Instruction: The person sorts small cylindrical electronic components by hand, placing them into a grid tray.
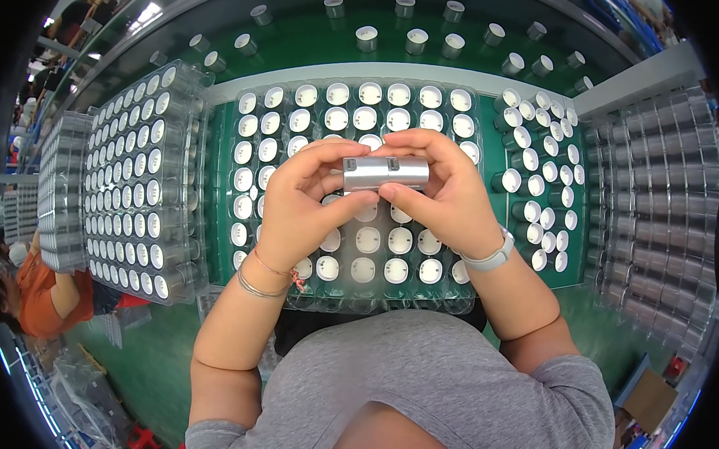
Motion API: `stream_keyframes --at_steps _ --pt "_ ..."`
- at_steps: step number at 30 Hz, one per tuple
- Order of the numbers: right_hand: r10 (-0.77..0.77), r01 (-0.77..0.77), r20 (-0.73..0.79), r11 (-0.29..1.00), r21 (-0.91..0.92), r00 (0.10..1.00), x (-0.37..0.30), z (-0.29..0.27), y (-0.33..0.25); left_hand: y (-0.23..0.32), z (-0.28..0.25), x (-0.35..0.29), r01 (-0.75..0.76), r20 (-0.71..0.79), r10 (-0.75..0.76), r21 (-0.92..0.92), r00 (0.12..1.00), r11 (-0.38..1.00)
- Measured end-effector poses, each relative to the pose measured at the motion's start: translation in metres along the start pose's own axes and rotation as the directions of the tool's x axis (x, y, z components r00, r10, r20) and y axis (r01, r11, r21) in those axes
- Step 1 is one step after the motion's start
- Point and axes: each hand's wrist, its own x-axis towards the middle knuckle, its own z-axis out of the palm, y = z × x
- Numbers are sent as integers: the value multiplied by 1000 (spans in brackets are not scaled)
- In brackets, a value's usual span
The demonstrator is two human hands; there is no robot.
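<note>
A brushed silver cylinder lies sideways between my hands, above the middle of a clear plastic tray. Two small dark rectangular openings show on its upper side; I cannot tell whether it is one piece or two end to end. My left hand grips the left end, thumb beneath and fingers over the back. At the other end, my right hand holds it the same way, and the two thumb tips nearly meet. Under my hands, the tray carries rows of upright silver cylinders with white round tops.
Loose white-topped cylinders crowd the green surface at the right. Beyond a pale rail, more cylinders stand on a green belt. Stacked filled trays rise at left, stacked clear trays at right. Another person in orange is at far left.
</note>
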Motion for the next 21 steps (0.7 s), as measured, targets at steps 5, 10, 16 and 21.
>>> stream_keyframes --at_steps 5,10,16,21 --pt "31 -32 5 999 35 999 1 0 -3 0 -6 2 -61 44 64 -52 997 997" --pt "-7 9 -65 999 43 998 5 -2 -2 5 1 1 46 -24 -49 -118 999 992" --pt "24 -13 -112 995 94 993 3 -4 0 0 1 3 -12 -16 9 -178 1000 984" --pt "141 -131 -102 987 93 985 3 -3 -3 3 1 2 110 2 -118 -376 993 920"
